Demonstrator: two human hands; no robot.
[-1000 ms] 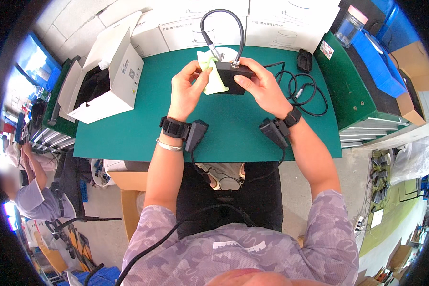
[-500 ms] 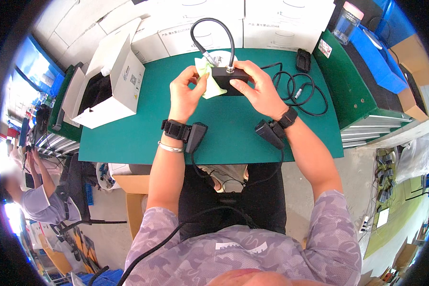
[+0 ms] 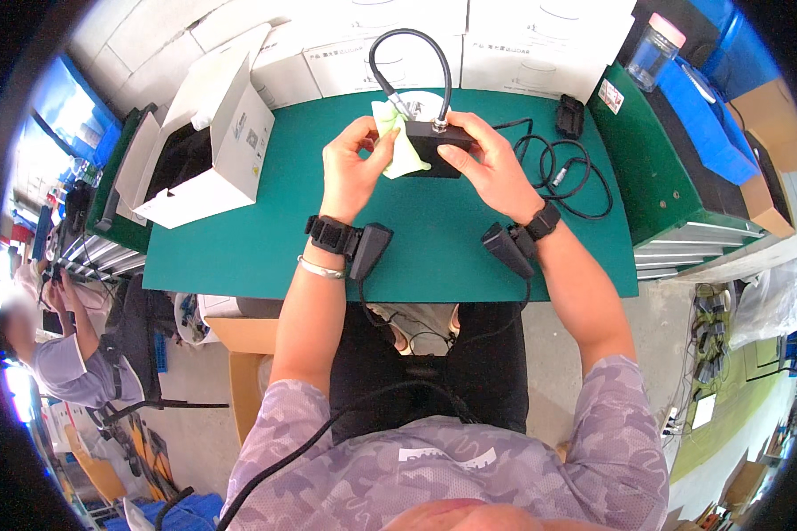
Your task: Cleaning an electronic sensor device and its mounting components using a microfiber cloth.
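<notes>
We are looking down over a green table (image 3: 239,239), both forearms coming in from the near edge. Our left hand (image 3: 352,168) is pinching a pale yellow-green cloth (image 3: 400,142), thumb and fingers closed on it, and is pressing it against the left end of a small black box (image 3: 438,143). Our right hand (image 3: 491,164) is grasping that box from the right side, thumb lying along its near face, fingers wrapping over the far edge. The box is sitting toward the far middle of the table, held between both hands; we cannot tell whether it is resting on the surface or lifted just above it.

A thick black cable (image 3: 407,57) is arching up from the top of the box, looping left and coming back down beside the cloth with a metal connector at its end. Both wrists are wearing black straps with small black devices (image 3: 367,250) hanging toward us, thin leads running back to the body.

To the right of the right hand, a coil of thin black wire (image 3: 567,177) is lying on the table, and a small black block (image 3: 569,113) is sitting at the far edge just beyond it. On the left of the table an open white carton (image 3: 230,155) is standing, flap raised, dark contents showing inside. White boxes (image 3: 522,44) are lining the far side. Far right, a clear jar with a pink lid (image 3: 655,49) is standing on a green shelf unit. At the far left, another person (image 3: 58,354) is working apart from us.
</notes>
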